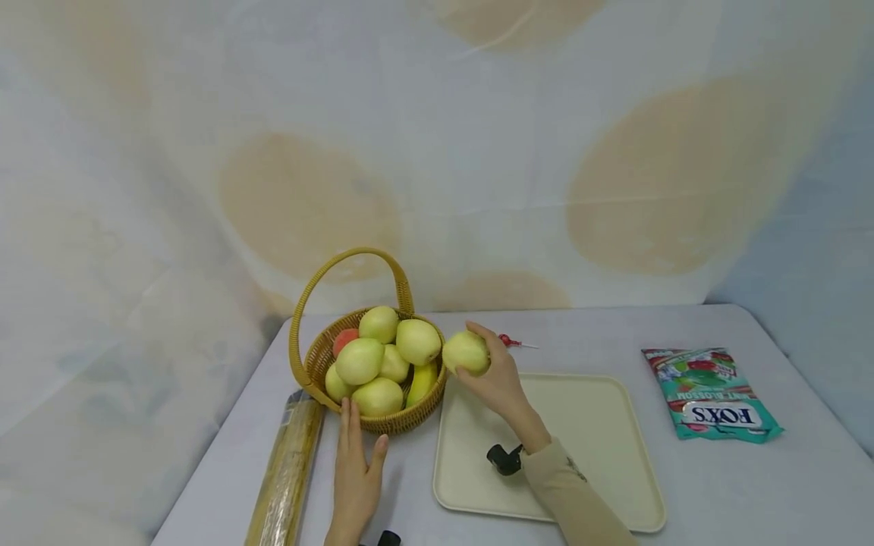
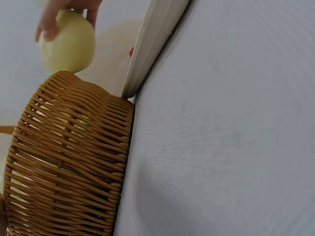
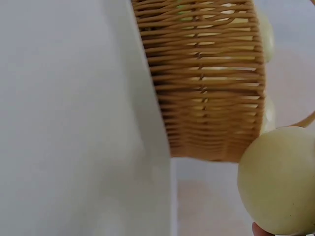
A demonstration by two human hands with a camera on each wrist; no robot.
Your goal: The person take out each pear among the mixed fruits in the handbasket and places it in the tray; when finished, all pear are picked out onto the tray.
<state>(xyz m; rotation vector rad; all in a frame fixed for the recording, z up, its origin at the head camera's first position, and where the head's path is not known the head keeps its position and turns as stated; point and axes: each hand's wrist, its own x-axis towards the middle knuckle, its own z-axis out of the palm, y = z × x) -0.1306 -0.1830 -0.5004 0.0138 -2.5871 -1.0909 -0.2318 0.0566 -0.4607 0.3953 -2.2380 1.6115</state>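
My right hand (image 1: pixel 497 378) grips a pale green apple (image 1: pixel 466 353), thumb on the near side and fingers around the back. It holds the fruit up beside the right rim of a wicker basket (image 1: pixel 403 422), over the tray's far left corner. Inside the basket lie several more pale green apples (image 1: pixel 359 361), a yellow banana (image 1: pixel 422 381) and a reddish fruit (image 1: pixel 344 341), partly hidden. With fingers stretched out, my left hand (image 1: pixel 356 478) rests its fingertips at the basket's near left rim. The right wrist view shows the held apple (image 3: pixel 278 182) close by the wicker side.
A cream tray (image 1: pixel 580 447) lies right of the basket. Behind it is a small red-handled tool (image 1: pixel 508 341) with a thin shaft. A green FOX'S bag (image 1: pixel 713 398) lies at the far right. A long, shiny-wrapped brown package (image 1: pixel 287 470) lies along the left, against the basket.
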